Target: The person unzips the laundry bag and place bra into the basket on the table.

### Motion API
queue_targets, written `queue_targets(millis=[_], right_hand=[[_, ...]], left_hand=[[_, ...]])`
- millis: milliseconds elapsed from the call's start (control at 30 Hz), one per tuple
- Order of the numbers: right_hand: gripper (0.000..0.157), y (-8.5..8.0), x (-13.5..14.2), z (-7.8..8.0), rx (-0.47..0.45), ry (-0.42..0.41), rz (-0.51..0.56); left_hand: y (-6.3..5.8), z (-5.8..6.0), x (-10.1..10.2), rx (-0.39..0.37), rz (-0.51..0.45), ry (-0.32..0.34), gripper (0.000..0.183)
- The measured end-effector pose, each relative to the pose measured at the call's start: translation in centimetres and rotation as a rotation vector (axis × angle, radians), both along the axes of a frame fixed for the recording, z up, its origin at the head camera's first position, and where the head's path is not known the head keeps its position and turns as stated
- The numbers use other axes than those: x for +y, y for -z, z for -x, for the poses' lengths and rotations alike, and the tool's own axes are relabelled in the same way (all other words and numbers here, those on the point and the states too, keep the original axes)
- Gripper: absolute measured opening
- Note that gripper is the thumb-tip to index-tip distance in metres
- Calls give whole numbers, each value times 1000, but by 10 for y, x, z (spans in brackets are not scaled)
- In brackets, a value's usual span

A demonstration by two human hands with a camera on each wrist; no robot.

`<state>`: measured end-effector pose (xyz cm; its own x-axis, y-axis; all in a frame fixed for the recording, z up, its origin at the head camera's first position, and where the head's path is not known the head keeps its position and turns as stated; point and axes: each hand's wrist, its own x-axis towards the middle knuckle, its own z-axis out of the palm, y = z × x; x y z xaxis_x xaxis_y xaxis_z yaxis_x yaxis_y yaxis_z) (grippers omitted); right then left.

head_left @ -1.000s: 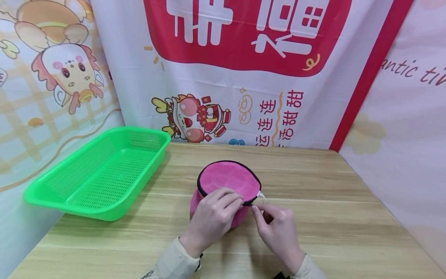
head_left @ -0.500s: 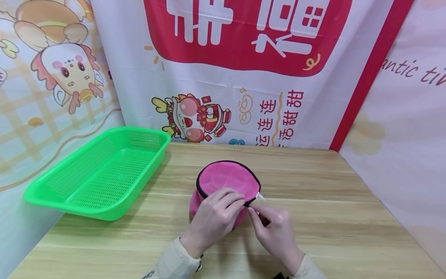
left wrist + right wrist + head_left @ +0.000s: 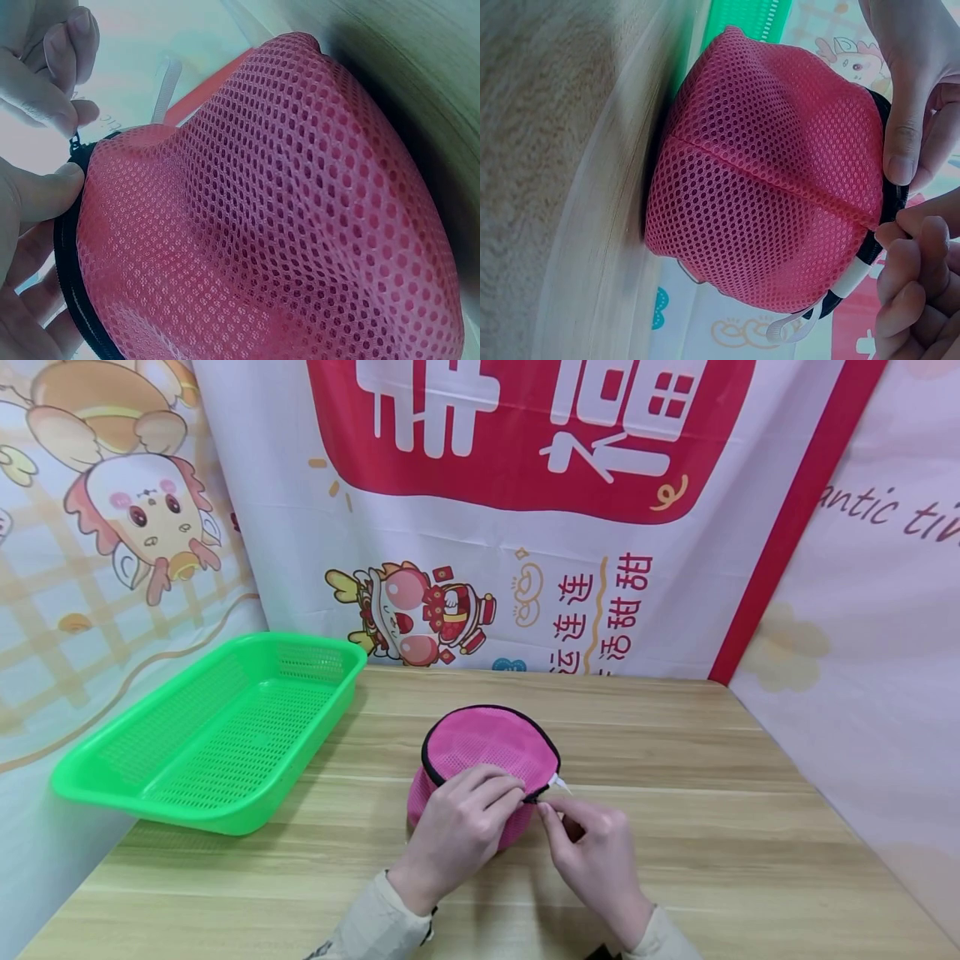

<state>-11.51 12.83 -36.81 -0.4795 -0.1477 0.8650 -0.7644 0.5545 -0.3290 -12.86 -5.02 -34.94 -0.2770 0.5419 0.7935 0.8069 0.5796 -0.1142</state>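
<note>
A pink mesh laundry bag (image 3: pixel 480 739) stands on the table, its round top edged by a black zipper (image 3: pixel 894 196). My left hand (image 3: pixel 459 827) lies over the near side of the top and grips the zippered rim. In the left wrist view its thumb (image 3: pixel 56 191) presses on the black edge. Just to the right, my right hand (image 3: pixel 600 852) pinches the small zipper pull (image 3: pixel 75 141) between thumb and forefinger. Beyond those fingertips a white tab (image 3: pixel 853 277) sits on the rim, with a pale strap end (image 3: pixel 787 328) hanging from it. Whatever the bag contains is hidden.
A green perforated plastic basket (image 3: pixel 258 735) stands at the left of the wooden table (image 3: pixel 712 827). Printed cloth curtains (image 3: pixel 450 543) hang behind the table and along both sides.
My right hand shifted slightly left, then slightly back right, along the near rim. The bag has crept a little left. My left hand keeps its grip.
</note>
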Motion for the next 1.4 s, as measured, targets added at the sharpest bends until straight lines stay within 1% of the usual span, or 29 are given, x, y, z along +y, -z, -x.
queue_targets(millis=[100,267,433,633,800,900,1000,1067,1233,1400], right_hand=[[11,0,1,0,-7,14,-1],[11,0,1,0,-22,36,1],[6,0,2,0,-39,51,1],[6,0,1,0,-62,62,0],[5,-1,1,0,-89,81,-12],[4,-1,3,1,-115,108,-15],[4,-2,7,3,-135,149,-25],[5,-2,11,4,-145,181,-39],[6,-3,18,6,-180,243,-99],[6,-5,23,8,-202,233,-151]], left_hand=[[0,0,0,-2,1,0,14],[-1,-1,-1,-27,2,1,14],[0,-1,-1,-33,7,-3,14],[1,-1,-2,-40,16,-12,15],[1,-1,-3,-83,-12,-12,14],[-1,0,-5,-97,-43,-20,19],[-2,2,-6,-91,-61,-40,28],[-3,4,-7,-101,-68,-61,35],[-1,8,-10,-153,-88,-155,56],[0,12,-12,-198,-104,-243,77]])
